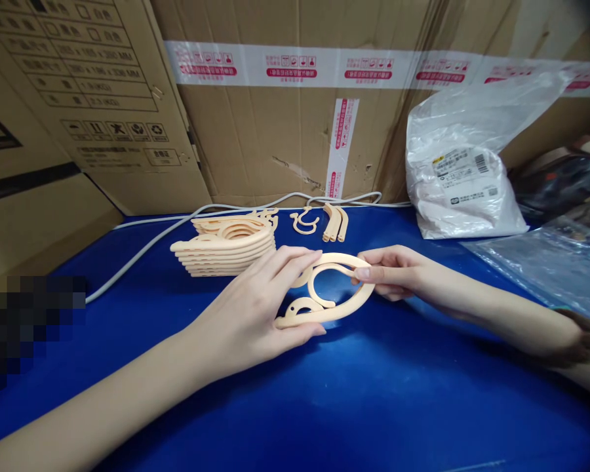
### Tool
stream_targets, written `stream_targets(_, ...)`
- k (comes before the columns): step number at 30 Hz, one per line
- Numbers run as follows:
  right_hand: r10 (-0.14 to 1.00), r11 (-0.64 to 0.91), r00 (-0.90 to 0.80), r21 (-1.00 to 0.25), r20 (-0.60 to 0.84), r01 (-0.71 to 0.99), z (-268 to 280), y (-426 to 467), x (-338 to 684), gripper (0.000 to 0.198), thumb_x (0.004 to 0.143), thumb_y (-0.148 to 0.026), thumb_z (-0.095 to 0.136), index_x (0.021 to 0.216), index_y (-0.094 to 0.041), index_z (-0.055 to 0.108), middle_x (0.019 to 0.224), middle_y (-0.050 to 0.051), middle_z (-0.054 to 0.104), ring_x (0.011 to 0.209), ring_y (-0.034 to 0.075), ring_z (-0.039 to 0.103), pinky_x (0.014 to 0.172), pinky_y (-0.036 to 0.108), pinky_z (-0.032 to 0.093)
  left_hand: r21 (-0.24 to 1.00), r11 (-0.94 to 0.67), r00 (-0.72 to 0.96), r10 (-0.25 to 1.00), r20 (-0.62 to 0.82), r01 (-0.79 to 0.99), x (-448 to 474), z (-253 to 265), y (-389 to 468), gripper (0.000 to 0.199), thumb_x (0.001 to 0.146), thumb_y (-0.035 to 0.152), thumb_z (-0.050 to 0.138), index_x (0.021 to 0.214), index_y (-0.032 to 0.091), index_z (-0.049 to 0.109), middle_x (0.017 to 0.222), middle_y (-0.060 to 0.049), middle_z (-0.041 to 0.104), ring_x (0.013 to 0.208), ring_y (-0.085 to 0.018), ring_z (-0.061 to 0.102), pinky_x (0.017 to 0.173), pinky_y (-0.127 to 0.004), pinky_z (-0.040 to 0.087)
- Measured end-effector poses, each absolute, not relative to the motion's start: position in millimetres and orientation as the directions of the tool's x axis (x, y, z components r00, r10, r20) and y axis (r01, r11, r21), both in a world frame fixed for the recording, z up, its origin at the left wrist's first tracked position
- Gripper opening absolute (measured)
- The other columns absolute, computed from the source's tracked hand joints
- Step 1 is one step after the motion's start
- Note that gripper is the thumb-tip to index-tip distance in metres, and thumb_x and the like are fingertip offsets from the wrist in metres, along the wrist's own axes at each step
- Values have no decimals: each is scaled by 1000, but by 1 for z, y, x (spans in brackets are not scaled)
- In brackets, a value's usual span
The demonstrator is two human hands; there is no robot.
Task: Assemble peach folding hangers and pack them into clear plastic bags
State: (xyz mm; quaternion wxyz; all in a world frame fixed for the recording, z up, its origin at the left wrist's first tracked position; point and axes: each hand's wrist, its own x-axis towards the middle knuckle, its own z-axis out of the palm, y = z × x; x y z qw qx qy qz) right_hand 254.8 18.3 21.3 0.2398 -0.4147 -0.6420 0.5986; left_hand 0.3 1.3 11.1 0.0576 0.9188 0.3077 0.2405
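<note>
Past near-left forearm [142,383], gripping cream hanger [341,311] in left hand [263,298] and right hand [393,270], seemingly folding; calling next for even pressure.

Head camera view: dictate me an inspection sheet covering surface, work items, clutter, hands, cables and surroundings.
Surface: blue tabletop, glossy.
Work items: cream plastic piece in hand; stack of similar pieces behind the left hand; loose hooks and curved parts further back.
Clutter: labelled white bag and clear plastic, right side.
Hands: left grips the piece's near-left end; right hand pinches its right end.
Cables: pale cable along the back, curving down the left.
Surroundings: cardboard behind and left; printed tape behind.
</note>
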Motion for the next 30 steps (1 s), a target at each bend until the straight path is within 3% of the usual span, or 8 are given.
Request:
stream_targets(10,824,43,-559,-972,-97,231,15,16,256,34,90,-48,59,84,-14,61,59,-6,38,51,7,28,47,24,19,81,-817,709,541,452,571,-2,17,1,61,87,32,64,140,19,37,139,-11,50,128,-28,47,111,-43,36)
stream_targets(13,820,115,-572,-972,-25,207,17,16,256,50,96,-59,37,86,-15,60,60,-4,46,49,8,34,47,24,25,91,-809,688,547,477,580,-6,33,3,61,85,29,63,141,19,40,141,-10,49,130,-28,45,111,-43,35)
stream_targets(15,830,208,-557,-941,26,265,20,16,257,54,97,-60,32,100,-16,61,70,0,56,53,10,43,50,25,34,131,-784,647,583,492,607,-13,50,8,62,85,29,62,142,17,40,140,-10,50,128,-27,46,109,-43,37)
stream_targets(18,791,470,-602,-740,111,481,22,14,258,43,93,-53,50,118,-19,60,100,5,63,84,16,59,74,30,46,251,-670,512,714,477,699,-33,77,21,65,84,38,62,143,18,42,138,-8,52,120,-27,53,104,-44,41)
stream_targets(20,702,642,-702,-535,121,549,21,12,257,43,90,-50,57,122,-21,61,121,9,60,108,22,56,94,37,43,310,-613,466,772,433,727,-50,90,32,68,80,46,65,141,21,45,133,-4,57,117,-28,55,102,-47,40)
stream_targets(22,632,738,-767,-385,110,554,18,10,257,47,91,-51,56,126,-21,59,135,11,53,122,26,50,103,44,38,340,-571,447,811,378,747,-65,96,43,65,81,46,61,141,25,45,136,-2,56,119,-27,53,104,-50,36)
stream_targets(26,609,773,-789,-281,80,569,15,9,257,51,93,-52,51,132,-20,56,141,13,49,126,27,48,105,48,38,433,-540,484,841,242,722,-88,94,62,62,83,41,52,142,23,42,143,-2,50,124,-28,48,103,-52,30)
stream_targets(30,604,782,-794,-250,73,571,15,10,256,50,94,-53,50,132,-21,55,141,12,49,126,26,48,105,46,38,399,-491,485,866,125,774,-100,89,76,63,83,44,53,141,24,43,143,-2,52,127,-27,47,105,-52,28)
